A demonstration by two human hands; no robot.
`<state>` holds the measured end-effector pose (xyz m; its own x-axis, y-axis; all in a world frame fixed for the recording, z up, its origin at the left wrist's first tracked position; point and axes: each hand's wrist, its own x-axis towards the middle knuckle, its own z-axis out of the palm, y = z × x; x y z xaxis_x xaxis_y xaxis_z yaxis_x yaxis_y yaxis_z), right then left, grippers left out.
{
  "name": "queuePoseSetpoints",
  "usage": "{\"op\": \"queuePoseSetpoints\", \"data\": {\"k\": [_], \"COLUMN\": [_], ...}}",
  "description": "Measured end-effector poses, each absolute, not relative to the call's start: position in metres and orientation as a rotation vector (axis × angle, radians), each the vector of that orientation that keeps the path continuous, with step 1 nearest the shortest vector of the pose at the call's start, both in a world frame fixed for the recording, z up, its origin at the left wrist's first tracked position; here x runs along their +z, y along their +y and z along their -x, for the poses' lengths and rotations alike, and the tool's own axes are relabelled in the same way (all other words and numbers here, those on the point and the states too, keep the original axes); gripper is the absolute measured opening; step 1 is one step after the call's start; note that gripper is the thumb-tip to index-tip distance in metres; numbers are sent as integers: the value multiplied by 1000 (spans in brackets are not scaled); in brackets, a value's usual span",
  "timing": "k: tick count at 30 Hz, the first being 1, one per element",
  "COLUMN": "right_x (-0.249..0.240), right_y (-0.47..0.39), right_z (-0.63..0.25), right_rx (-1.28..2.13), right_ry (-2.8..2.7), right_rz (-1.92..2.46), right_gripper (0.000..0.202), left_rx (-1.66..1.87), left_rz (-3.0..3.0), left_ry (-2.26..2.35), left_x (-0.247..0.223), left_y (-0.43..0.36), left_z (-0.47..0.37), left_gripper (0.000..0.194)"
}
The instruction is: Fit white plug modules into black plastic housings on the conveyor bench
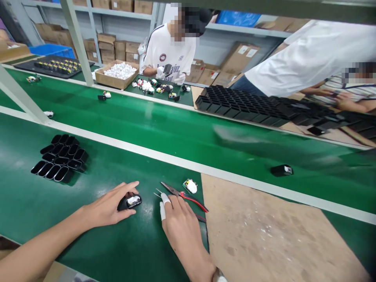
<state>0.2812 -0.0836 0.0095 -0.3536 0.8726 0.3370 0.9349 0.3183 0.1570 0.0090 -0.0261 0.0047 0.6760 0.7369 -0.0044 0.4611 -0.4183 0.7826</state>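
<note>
My left hand (110,203) is closed lightly around a small black plastic case (122,204), its index finger stretched out above. The case lies on its side on the green bench, and its open end shows a white filling with thin wires. To the right, my right hand (182,221), with white finger cots on two fingers, grips a pair of tweezers (158,194); only the two thin tips show. Just beyond it lie red-and-black needle-nose pliers (179,193), partly hidden by the hand. A small circuit board with a white blob (191,186) sits behind the pliers.
Several empty black cases (60,158) stand grouped at left. A green conveyor belt (164,129) carries a filled case (281,170) and loose boards. A brown board (264,235) covers the bench at right. Across the belt, people work beside rows of black cases (241,107).
</note>
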Motion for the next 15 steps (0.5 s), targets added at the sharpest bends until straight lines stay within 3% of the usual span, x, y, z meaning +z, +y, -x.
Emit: {"op": "queuePoseSetpoints", "data": {"k": [10,15], "right_x": [4,4], "right_y": [-82,-81], "right_z": [-281,-277], "right_rx": [-433,-365], "right_ry": [-2337,-2265], "right_rz": [1729,1512], "right_gripper": [29,30], "left_rx": [560,575], "left_rz": [-2127,-2118], "left_ry": [893,888], "left_x": [9,10], "left_y": [-25,-23], "left_z": [-9,-9], "left_gripper": [75,72]}}
